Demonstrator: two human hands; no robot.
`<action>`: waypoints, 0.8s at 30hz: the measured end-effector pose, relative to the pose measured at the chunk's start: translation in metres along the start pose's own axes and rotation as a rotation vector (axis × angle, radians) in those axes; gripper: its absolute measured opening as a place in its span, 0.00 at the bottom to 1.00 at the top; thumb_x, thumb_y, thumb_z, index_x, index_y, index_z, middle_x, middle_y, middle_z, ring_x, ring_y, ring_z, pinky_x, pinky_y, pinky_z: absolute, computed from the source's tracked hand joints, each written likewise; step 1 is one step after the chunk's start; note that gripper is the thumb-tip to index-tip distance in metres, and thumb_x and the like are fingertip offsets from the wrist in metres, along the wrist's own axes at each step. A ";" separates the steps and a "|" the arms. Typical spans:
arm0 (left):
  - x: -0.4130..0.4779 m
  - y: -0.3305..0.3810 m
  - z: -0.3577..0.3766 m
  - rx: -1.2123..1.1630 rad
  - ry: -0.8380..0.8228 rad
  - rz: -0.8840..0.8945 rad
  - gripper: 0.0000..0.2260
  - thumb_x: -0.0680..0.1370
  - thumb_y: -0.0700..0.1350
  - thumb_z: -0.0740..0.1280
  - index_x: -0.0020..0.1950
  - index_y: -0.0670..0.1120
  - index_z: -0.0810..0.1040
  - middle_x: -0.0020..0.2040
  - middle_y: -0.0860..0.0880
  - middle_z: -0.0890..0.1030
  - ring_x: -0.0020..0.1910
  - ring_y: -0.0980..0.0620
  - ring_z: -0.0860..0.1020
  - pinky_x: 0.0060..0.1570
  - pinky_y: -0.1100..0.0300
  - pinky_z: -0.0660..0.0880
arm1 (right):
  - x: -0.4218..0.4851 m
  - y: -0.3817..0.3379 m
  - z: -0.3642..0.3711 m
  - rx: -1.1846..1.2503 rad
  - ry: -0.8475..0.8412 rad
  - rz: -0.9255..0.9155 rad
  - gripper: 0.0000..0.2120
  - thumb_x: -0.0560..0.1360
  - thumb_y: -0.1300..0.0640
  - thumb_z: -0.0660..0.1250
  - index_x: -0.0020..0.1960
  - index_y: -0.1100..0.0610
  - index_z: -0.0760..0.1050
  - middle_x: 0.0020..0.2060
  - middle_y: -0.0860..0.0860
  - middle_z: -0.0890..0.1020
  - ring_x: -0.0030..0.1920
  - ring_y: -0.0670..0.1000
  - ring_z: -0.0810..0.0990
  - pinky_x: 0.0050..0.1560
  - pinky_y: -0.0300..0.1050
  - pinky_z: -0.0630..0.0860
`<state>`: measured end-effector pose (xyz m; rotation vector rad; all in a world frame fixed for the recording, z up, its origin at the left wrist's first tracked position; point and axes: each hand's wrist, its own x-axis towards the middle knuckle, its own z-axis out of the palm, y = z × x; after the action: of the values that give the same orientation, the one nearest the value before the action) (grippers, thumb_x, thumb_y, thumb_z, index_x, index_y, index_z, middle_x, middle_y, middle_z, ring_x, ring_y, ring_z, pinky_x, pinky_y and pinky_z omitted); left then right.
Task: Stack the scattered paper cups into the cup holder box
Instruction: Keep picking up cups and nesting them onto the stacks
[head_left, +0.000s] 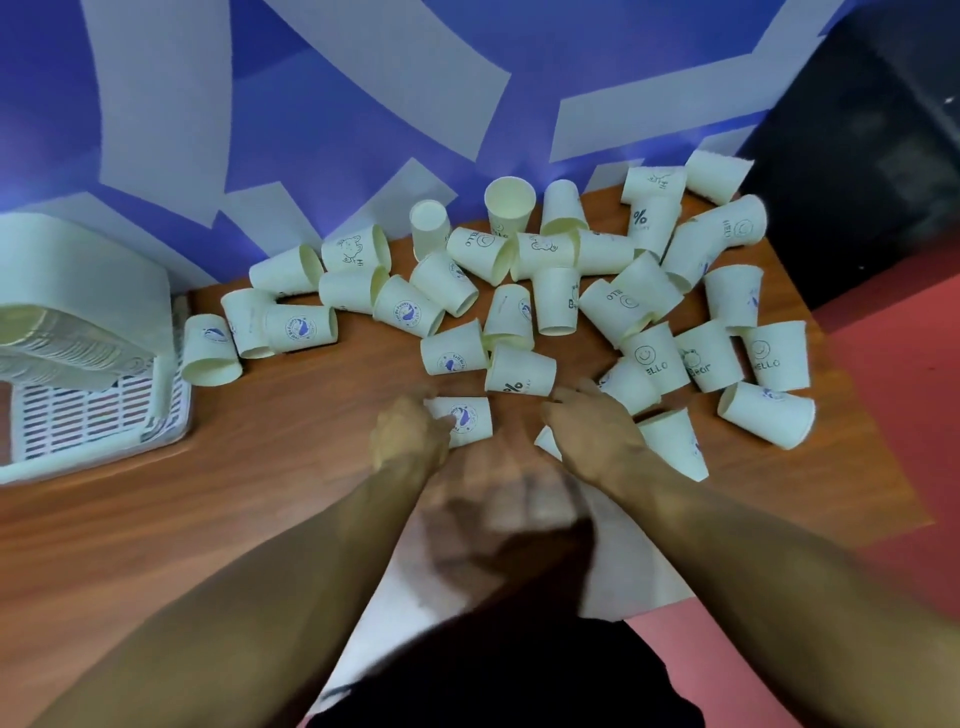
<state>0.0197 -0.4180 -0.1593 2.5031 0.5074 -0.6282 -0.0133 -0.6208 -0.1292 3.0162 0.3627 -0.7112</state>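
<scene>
Several white paper cups (556, 306) with blue or black prints lie scattered across the far half of the brown table (249, 499). At the left edge stands the white cup holder box (98, 421) with a slotted base. A nested stack of cups (57, 345) lies inside it. My left hand (408, 434) grips the side of a paper cup with a blue logo (470, 418) that lies on the table. My right hand (592, 428) rests palm down over cups near the front of the pile, next to a fallen cup (675, 447). Both hands are blurred.
A blue wall with white stripes (363, 104) rises behind the table. Red floor (904, 395) lies past the table's right edge, and a dark box (857, 156) stands at the back right. A white sheet (623, 566) hangs over the near table edge.
</scene>
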 end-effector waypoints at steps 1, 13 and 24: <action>-0.001 -0.001 0.000 -0.009 -0.008 0.010 0.21 0.74 0.52 0.72 0.66 0.54 0.75 0.60 0.49 0.81 0.59 0.44 0.78 0.55 0.54 0.74 | 0.001 -0.001 0.003 -0.021 0.002 -0.007 0.11 0.75 0.62 0.61 0.55 0.56 0.75 0.54 0.52 0.76 0.60 0.57 0.69 0.47 0.45 0.70; -0.009 -0.026 -0.043 -0.216 0.078 -0.011 0.17 0.72 0.50 0.76 0.56 0.45 0.79 0.53 0.45 0.83 0.54 0.44 0.80 0.52 0.54 0.76 | 0.000 -0.050 -0.032 -0.025 0.046 -0.067 0.12 0.75 0.61 0.59 0.34 0.51 0.64 0.47 0.52 0.80 0.54 0.56 0.72 0.48 0.46 0.63; -0.022 -0.122 -0.180 -0.001 0.475 0.213 0.05 0.79 0.47 0.63 0.46 0.47 0.76 0.46 0.43 0.82 0.47 0.39 0.78 0.41 0.54 0.67 | 0.042 -0.212 -0.115 -0.088 0.549 -0.255 0.06 0.61 0.60 0.73 0.37 0.56 0.78 0.29 0.52 0.77 0.33 0.57 0.75 0.36 0.46 0.68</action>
<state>0.0054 -0.2259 -0.0560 2.6575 0.3941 0.0538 0.0247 -0.3971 -0.0382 3.0580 0.7731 0.1505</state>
